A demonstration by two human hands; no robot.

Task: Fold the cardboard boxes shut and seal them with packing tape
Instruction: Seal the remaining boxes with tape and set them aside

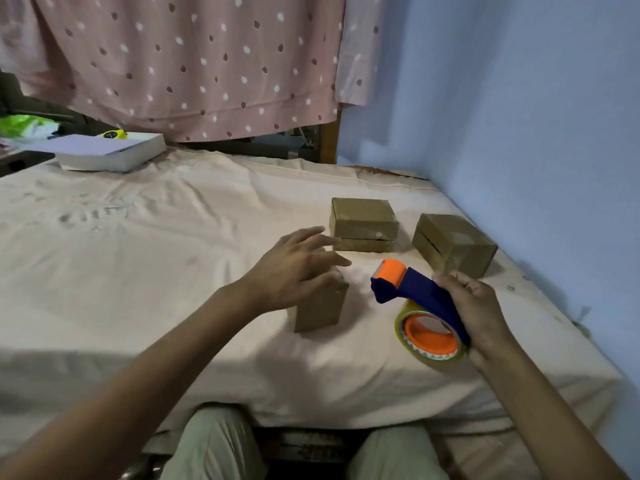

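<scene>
Three cardboard boxes sit on a bed covered with a pale peach sheet [138, 237]. The nearest box [320, 306] stands at the centre of the frame, and the left hand [294, 268] lies over its top with fingers spread and nearly straight — an open grip, fingers apart, resting on or just above the cardboard; which of the two cannot be told, as the hand is blurred. Beyond it, slightly right of centre, the middle box [362, 223] lies closed with a seam line along its front face. To the right of that, near the blue wall [519, 116], the far right box [453, 244] sits turned at an angle, its flaps down and a slit showing on its left face.

The right hand [481, 317], in the lower right of the frame, has its grip clamped round the blue handle of a tape dispenser [412, 292] — orange roller at the front, a roll of clear tape [429, 337] on an orange hub beneath. The dispenser is held above the sheet, just right of the nearest box and apart from it.

In the upper left a flat white box [110, 154] rests at the bed's far edge, with a pink spotted curtain [190, 64] hanging behind.
</scene>
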